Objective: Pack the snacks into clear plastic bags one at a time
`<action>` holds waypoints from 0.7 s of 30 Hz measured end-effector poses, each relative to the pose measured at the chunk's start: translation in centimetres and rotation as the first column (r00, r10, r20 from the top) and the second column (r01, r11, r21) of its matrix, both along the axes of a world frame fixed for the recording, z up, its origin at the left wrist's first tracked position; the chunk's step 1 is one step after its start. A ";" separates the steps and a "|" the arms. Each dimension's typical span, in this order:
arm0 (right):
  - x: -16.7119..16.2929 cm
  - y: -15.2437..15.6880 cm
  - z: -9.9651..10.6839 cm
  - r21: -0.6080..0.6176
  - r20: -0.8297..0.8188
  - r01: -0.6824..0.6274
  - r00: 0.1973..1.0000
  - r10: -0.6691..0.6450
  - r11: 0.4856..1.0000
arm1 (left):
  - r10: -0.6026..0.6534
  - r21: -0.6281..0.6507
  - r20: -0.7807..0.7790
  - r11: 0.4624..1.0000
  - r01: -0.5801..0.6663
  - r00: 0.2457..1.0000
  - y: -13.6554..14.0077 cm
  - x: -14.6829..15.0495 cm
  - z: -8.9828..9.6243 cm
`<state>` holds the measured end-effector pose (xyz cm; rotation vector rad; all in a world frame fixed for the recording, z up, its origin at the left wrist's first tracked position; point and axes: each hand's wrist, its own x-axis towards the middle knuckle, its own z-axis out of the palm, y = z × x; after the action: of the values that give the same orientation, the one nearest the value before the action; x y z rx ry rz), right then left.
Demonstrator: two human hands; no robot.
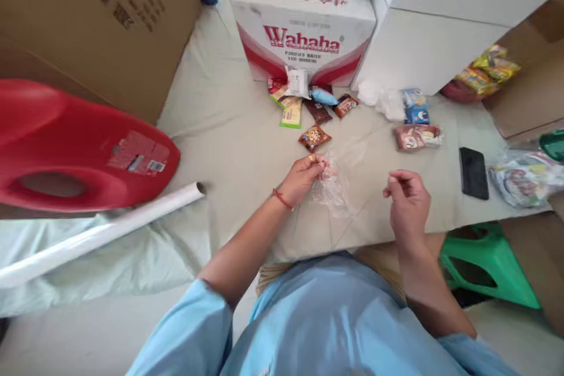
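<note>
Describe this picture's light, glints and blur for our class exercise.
Head view: soft light, faint shadows on the pale cloth; head view: clear plastic in the left hand catches pale glints; head view: the label on the red container blurs past reading.

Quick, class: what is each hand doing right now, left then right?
Left hand: closed, pinching a clear plastic bag.
Right hand: fingers curled, apart from the bag; whether fully closed cannot be told.
</note>
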<state>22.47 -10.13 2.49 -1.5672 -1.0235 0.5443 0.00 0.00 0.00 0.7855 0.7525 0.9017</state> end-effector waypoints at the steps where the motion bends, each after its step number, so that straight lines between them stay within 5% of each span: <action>1: -1.0 -0.2 0.5 0.002 0.078 -0.082 0.994 0.082 0.997 | -0.020 -0.012 -0.014 1.000 0.020 1.000 -0.4 0.4 0.2; 4: -3.7 -0.5 1.3 -0.007 0.328 -0.237 0.917 0.226 0.971 | -0.049 -0.048 -0.056 0.998 0.046 0.997 -1.6 1.3 0.8; 7: -5.4 -0.6 0.7 0.003 0.589 -0.278 0.777 0.223 0.960 | -0.016 -0.086 -0.105 0.996 0.007 0.994 -2.5 1.9 1.4; 12: -5.9 -0.7 -0.9 -0.060 0.721 -0.247 0.660 0.213 0.967 | 0.026 -0.091 -0.168 0.995 -0.042 0.985 -3.6 1.6 1.8; 16: -5.3 -0.5 -1.0 -0.074 0.546 -0.293 0.788 0.284 0.953 | 0.020 -0.096 -0.191 0.995 -0.039 0.981 -4.2 1.2 1.5; 21: -4.7 -0.4 -1.4 -0.120 -0.057 -0.363 0.932 0.359 0.924 | 0.121 -0.052 -0.236 0.989 -0.137 0.964 -4.3 1.6 0.4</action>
<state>17.77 -10.57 1.09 -1.4804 -1.2827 0.9044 1.63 -4.29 0.37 0.7969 1.0448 0.9046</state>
